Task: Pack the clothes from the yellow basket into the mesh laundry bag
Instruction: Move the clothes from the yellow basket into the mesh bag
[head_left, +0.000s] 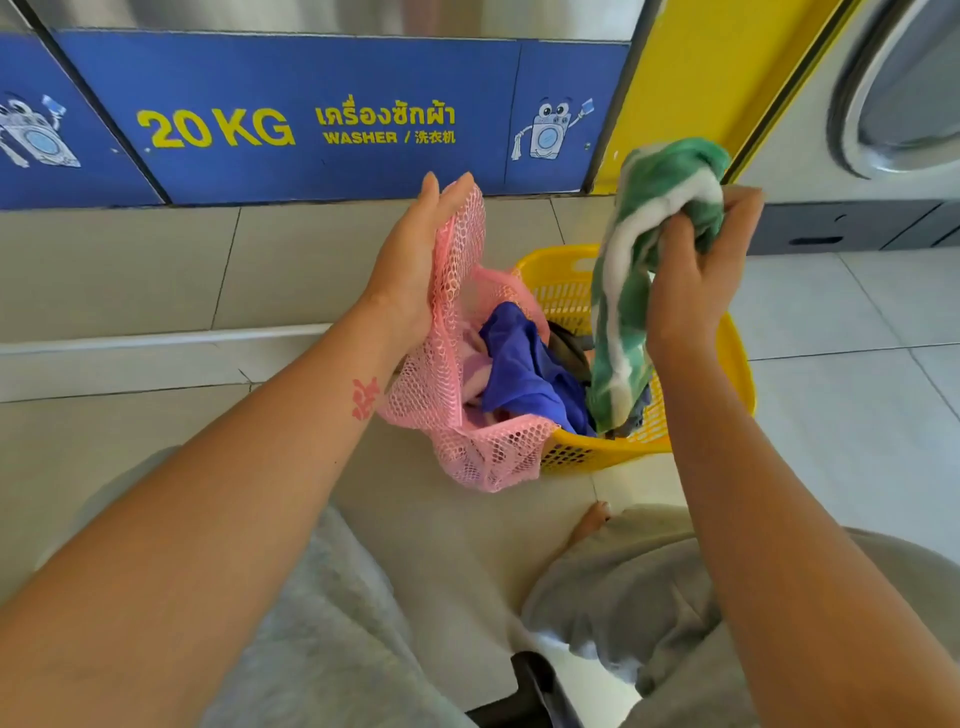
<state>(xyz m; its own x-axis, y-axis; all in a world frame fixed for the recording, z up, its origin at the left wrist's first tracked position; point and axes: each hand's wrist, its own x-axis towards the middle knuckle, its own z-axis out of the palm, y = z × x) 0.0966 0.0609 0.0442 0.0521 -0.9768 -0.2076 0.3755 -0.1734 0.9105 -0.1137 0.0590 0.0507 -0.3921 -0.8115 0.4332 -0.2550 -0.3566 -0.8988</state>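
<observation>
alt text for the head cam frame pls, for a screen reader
The left hand holds a pink mesh bag open while the right hand lifts a green and white garment above a yellow basket on the tiled floor. A blue garment lies in the bag's mouth; a blue "20 KG WASHER" sign runs behind.

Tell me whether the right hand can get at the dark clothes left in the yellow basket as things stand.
Probably not yet. The right hand is closed on the green and white cloth, which hangs over the dark clothes in the yellow basket. Nothing else blocks the way; it must drop the cloth first.
</observation>
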